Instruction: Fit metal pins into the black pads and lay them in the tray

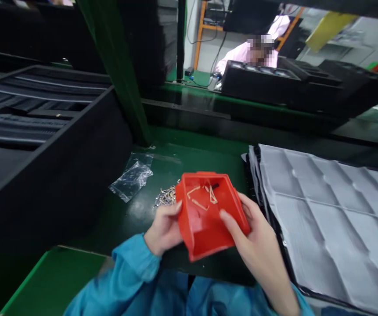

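Both my hands hold a small red plastic bin [205,224] above the green bench, tilted so its open side faces me. My left hand [164,228] grips its left wall with curled fingers. My right hand [251,237] wraps its right wall, thumb inside the rim. Several thin tan metal pins [203,196] lie at the far end inside the bin. A little heap of similar metal pieces [166,196] sits on the bench just left of the bin.
A clear plastic bag [132,176] lies on the green bench [189,153]. A large black tray box [44,131] stands at the left. White moulded trays [333,210] fill the right. Across the bench a person in pink [241,55] works behind black trays.
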Demonstrator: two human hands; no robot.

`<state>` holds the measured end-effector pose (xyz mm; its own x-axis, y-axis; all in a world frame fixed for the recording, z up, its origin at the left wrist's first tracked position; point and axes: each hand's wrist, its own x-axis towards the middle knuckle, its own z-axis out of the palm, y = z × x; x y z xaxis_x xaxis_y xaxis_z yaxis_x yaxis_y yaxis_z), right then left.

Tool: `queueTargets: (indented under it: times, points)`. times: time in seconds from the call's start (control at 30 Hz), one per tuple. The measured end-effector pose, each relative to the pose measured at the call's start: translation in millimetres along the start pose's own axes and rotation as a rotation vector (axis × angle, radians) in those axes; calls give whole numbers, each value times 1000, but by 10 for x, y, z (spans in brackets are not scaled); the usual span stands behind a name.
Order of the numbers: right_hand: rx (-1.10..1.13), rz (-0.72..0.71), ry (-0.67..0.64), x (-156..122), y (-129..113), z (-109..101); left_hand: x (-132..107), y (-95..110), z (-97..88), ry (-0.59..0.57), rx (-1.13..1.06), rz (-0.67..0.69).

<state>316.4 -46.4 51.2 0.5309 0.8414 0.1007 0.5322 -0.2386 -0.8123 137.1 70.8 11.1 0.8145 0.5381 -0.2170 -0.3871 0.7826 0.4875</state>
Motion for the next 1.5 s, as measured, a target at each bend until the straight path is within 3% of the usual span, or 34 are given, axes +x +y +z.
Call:
queueTargets:
  times: [0.07, 0.2, 0.3, 0.37, 0.5, 0.6, 0.7, 0.8, 0.93, 1.13, 1.37, 1.5]
  points:
    - [-65, 51, 167, 162, 93, 78, 257, 66, 111, 86, 221, 16]
    - [-138, 70, 285, 520, 234, 201, 606, 216, 247, 328, 720, 219]
    - [-157, 60, 313, 662, 322, 256, 522, 232, 265, 424, 1092, 393]
    - [-156, 50, 343, 634, 346, 279, 312, 158, 267, 364, 1338, 417]
    - [-100, -81, 380, 201, 309, 264, -121, -207, 232, 162, 1725, 357]
    - [55, -237, 300, -302, 342, 205, -211, -508, 140, 129, 1924, 341]
    - [230, -89, 82, -660, 478, 164, -162, -618, 70, 92, 2055, 353]
    - [267, 9, -90, -763, 598, 184, -125, -522, 93, -38, 2108, 372]
    - [338, 49, -240, -691, 595, 262, -128, -321, 196, -182, 2120, 401]
    - [433, 57, -348, -595, 504, 299, -111, -181, 241, -243, 2090, 419]
    - [439, 13, -291, -565, 395, 340, -242, -218, 292, -181, 1866, 461]
    - [413, -72, -226, -585, 194, 364, -327, -344, 245, 124, 1466, 531]
